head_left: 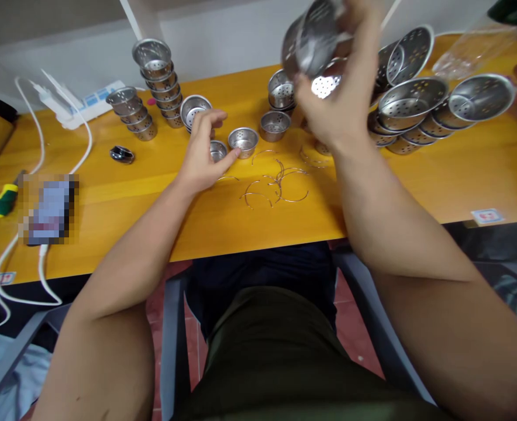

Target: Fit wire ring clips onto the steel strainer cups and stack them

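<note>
Likely a small workshop: perforated metal cups [275, 126] stacked about, bent wires [279, 180] and a screwdriver [4, 199].

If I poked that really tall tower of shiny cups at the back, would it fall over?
Maybe! The tower is tall and its bottom cup is narrow, so it could tip. The cups sit partly inside each other, which might help them stay together. They look like thin metal with holes, so probably stiff but light.
</note>
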Demonstrator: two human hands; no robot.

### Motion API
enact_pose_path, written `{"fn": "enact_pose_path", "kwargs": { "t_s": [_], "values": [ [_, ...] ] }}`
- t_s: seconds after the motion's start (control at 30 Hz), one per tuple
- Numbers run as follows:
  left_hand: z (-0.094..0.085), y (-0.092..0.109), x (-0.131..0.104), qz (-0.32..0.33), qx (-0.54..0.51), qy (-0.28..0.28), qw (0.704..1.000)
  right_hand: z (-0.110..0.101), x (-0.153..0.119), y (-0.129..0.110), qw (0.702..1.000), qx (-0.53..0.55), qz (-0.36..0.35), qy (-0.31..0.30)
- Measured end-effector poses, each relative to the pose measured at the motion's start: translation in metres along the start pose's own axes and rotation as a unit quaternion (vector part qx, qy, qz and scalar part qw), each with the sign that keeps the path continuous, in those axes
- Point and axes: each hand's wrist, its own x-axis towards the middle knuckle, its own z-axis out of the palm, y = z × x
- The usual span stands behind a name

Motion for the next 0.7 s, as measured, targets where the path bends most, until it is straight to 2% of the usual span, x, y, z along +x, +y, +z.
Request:
{"fn": "enact_pose_path", "kwargs": {
  "t_s": [0.03,0.07,0.13,0.2,0.33,0.57,0.7],
  "values": [
    [0.000,0.000,0.000,0.001,-0.004,0.001,1.000,0.007,-0.002,0.000,0.999,0.011,-0.028,0.013],
    [-0.001,0.001,0.000,0.000,-0.006,0.003,1.000,0.013,-0.004,-0.003,1.000,-0.003,-0.027,-0.016],
    [-0.003,0.007,0.000,-0.015,0.003,0.004,1.000,0.020,-0.008,-0.013,0.992,-0.067,0.037,-0.101],
    [-0.006,0.015,0.000,-0.039,0.023,-0.001,0.999,0.020,-0.011,-0.025,0.969,-0.149,0.088,-0.176],
    [-0.011,0.032,0.002,-0.059,0.042,-0.027,0.997,0.015,-0.013,-0.037,0.935,-0.230,0.086,-0.257],
    [-0.015,0.053,0.005,-0.060,0.092,-0.114,0.987,0.029,-0.016,-0.030,0.928,-0.237,0.146,-0.247],
    [-0.012,0.058,0.006,-0.081,0.147,-0.161,0.973,0.018,-0.017,-0.038,0.946,-0.196,0.131,-0.224]
  ]
}}
